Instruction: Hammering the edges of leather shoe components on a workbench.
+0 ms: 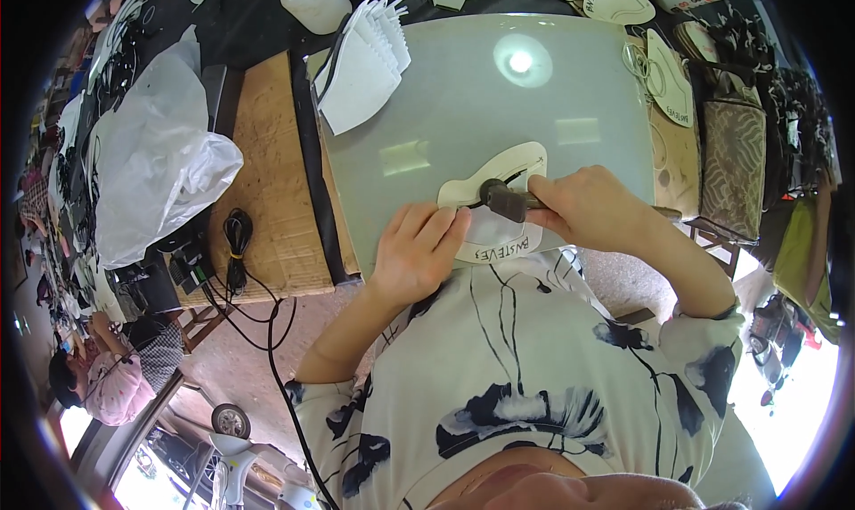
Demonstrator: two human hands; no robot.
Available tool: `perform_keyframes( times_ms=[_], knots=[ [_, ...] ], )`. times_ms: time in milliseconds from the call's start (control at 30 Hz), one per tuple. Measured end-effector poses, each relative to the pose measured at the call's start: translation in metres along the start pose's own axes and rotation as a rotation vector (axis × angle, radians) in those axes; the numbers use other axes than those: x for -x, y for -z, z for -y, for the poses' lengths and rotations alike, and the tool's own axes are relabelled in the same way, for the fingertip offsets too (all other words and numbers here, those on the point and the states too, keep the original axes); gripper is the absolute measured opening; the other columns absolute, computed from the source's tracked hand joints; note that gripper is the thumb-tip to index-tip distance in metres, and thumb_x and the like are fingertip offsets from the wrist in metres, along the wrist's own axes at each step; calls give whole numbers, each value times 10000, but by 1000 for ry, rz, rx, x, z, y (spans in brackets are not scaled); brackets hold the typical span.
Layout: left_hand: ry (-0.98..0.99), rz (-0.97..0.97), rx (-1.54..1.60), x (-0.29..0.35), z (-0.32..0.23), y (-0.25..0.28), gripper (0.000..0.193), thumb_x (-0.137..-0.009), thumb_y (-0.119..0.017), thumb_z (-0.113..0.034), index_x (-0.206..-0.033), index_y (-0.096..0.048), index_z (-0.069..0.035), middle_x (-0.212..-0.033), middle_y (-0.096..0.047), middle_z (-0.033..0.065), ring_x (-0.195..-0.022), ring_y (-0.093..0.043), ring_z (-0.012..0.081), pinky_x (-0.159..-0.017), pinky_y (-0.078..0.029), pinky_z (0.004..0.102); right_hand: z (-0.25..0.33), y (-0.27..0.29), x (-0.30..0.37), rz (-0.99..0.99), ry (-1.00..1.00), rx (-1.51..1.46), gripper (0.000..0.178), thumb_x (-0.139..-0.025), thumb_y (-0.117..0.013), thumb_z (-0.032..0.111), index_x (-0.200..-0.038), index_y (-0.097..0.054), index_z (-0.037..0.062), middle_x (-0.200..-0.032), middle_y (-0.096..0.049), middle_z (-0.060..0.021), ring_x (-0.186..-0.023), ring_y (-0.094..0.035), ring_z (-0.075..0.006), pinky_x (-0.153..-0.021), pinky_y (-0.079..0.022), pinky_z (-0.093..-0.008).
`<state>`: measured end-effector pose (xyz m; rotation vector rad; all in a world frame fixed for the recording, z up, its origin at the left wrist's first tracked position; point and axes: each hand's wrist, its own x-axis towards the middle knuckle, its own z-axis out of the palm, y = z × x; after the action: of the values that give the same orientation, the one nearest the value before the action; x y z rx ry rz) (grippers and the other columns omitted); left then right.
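A hammer with a dark head is gripped in my right hand, its handle running back under my fingers. Its head rests over, or just above, a cream cut piece lying near the front edge of the board. A thin black strip curves along this piece, partly hidden by the hammer. Below it lies a paler piece whose cream border bears handwriting. My left hand is closed, fingers together, with its fingertips pinching the cream piece's left edge beside the black strip.
The smooth grey-green board carries a stack of white notched pieces at its far left. Cream templates and a cord coil lie at right. A white plastic bag and black cables are at left. Another person sits farther left.
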<state>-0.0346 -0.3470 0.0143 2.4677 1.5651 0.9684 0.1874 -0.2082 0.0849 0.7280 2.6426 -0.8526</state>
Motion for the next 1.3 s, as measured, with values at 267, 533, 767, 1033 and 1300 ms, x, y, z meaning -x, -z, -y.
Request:
perform_keyframes(
  times_ms=[267, 533, 767, 1033, 1300],
  knots=[
    [40, -32, 8, 0, -1, 0, 267, -719, -656, -66, -960, -676, 46, -938, -595, 87, -841, -585, 243, -705, -508, 370, 7, 7, -9, 66, 43, 13, 353, -952, -594, 361, -808, -548, 42, -564, -574, -106, -534, -583, -331, -517, -443, -436],
    [50, -30, -6, 1, -3, 2, 242, -730, -679, -56, -947, -671, 52, -935, -593, 94, -837, -581, 242, -708, -511, 371, 11, 0, -9, 46, 63, 13, 291, -898, -667, 284, -864, -510, 42, -517, -521, -92, -493, -564, -336, -476, -424, -433],
    [92, -61, -12, 1, -5, 1, 201, -749, -708, -73, -908, -662, 40, -950, -602, 98, -879, -596, 252, -740, -521, 380, 26, -11, -11, 10, 9, 37, 301, -898, -669, 286, -871, -499, 38, -528, -550, -95, -491, -578, -335, -464, -437, -435],
    [55, -78, -46, 7, -9, 2, 240, -692, -773, -50, -902, -674, 15, -966, -628, 85, -873, -613, 261, -730, -510, 388, 22, -29, -19, -224, -17, -31, 353, -962, -586, 342, -830, -507, 24, -530, -561, -114, -497, -591, -340, -483, -466, -439],
    [111, -31, -84, 5, -10, 5, 259, -766, -740, -108, -992, -678, 2, -1008, -604, 71, -905, -593, 252, -784, -504, 395, 16, -12, 8, -275, -36, -5, 285, -933, -608, 283, -869, -496, 29, -550, -557, -123, -493, -577, -345, -458, -443, -433]
  ],
)
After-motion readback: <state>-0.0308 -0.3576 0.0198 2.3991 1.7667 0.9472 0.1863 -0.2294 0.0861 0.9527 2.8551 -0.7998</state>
